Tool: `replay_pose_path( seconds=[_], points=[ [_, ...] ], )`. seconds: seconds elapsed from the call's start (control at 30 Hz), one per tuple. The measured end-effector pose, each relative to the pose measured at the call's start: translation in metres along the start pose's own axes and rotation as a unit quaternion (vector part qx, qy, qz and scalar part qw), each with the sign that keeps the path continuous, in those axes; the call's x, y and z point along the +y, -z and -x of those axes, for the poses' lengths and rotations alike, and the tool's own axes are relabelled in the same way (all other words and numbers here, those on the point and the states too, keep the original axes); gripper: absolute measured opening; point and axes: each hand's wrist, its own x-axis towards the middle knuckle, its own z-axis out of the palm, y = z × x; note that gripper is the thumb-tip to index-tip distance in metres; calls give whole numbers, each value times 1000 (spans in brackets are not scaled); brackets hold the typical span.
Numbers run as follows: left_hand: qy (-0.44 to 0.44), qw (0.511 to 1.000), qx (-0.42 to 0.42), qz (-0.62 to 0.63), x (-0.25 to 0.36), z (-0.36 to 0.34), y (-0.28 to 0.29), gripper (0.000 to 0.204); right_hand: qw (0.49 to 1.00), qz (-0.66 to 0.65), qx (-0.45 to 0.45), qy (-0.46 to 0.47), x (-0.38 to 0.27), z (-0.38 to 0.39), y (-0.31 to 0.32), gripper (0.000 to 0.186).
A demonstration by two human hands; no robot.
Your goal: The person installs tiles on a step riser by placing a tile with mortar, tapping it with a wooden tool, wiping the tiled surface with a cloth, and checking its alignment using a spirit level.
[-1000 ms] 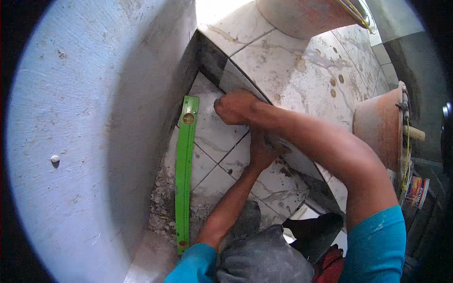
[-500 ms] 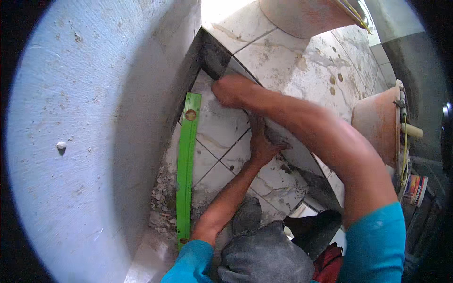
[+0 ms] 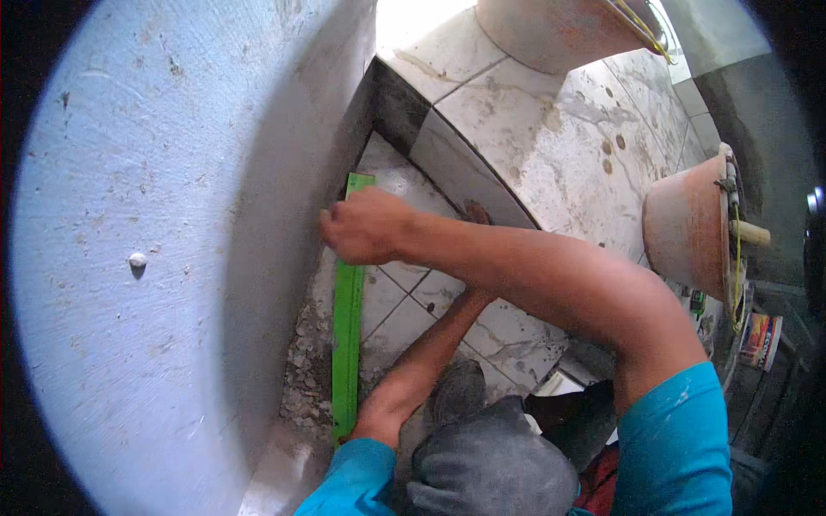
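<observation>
Green level [image 3: 347, 344] partly covered by R hand [image 3: 366, 228]; L hand [image 3: 477, 213] mostly hidden behind R forearm.
Level laid lengthwise on tiled flr [image 3: 400, 327], near wall [image 3: 280, 181]; upper part overlapped by R hand. R fingers seen curled in, approx. a loose fist; whether level or anything else is gripped can't be told. L fingertips seen nr step's riser tile [image 3: 469, 172]; L opening & hold can't be told. Bucket [image 3: 684, 228] seen at far rt, w/ another bucket [image 3: 559, 34] at top.
</observation>
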Motion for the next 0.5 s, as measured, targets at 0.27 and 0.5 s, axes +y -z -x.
replay_pose_path(
  seconds=[0.27, 0.5],
  points=[
    [5, 917, -125, -379, -7, -11, -4, 90, 994, 61, -56, -69, 43, 24, 12, 32],
    [-74, 989, 81, 95, -41, -7, -13, 63, 997, -52, 24, -59, -9, 60, 19, 37]
  ],
)
